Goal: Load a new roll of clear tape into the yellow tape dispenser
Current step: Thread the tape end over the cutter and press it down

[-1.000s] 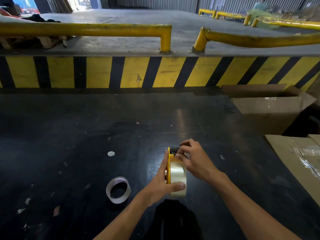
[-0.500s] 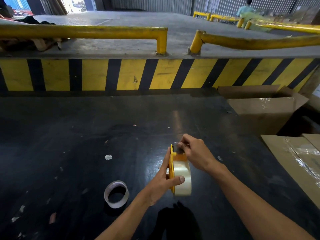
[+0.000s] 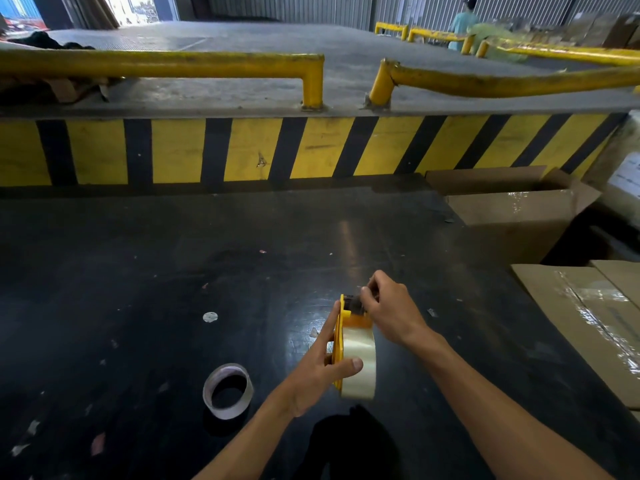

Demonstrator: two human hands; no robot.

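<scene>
dispenser (image 3: pixel 341 337) mid-table (image 3: pixel 138 271) | spent roll (image 3: pixel 227 390) left of it | boxes (image 3: pixel 519 216) right

Spent roll (image 3: pixel 227 390) beside open tabletop (image 3: pixel 138 271)

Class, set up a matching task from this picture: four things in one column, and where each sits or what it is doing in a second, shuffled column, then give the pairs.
Things
1. left hand
2. right hand
3. used tape roll
4. cardboard box

Places or states
A. lying flat on the black table
B. pinching at the top of the yellow dispenser
C. standing open, far right
D. gripping the dispenser and its clear tape

Pairs: 1-D, 2-B, 3-A, 4-C
</scene>
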